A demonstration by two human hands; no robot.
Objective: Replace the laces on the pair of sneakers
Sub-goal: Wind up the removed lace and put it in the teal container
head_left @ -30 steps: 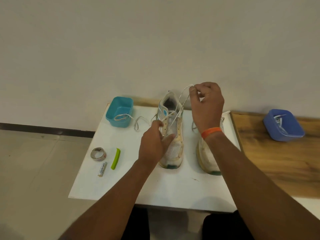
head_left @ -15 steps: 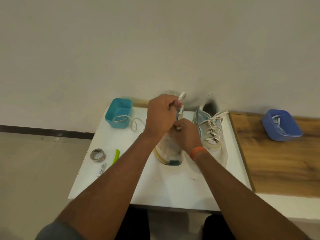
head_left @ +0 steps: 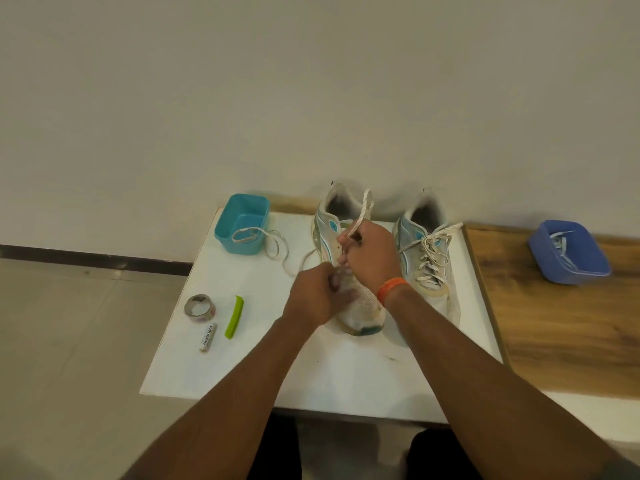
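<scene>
Centrally, on the white tabletop (head_left: 332,372), the left hand (head_left: 313,297) pinches the worn white-and-teal left sneaker (head_left: 349,271) at its eyelets; the right hand (head_left: 372,256) grips its white speckled lace (head_left: 362,213), which rises toward 12 o'clock. Bare board lies at 6 o'clock, up to the near edge.

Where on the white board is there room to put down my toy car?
The white board is bare along its near edge, below the marker and the shoes' toes. The wooden counter in front of the blue tub is bare too. Around the left sneaker, both hands crowd in.
</scene>
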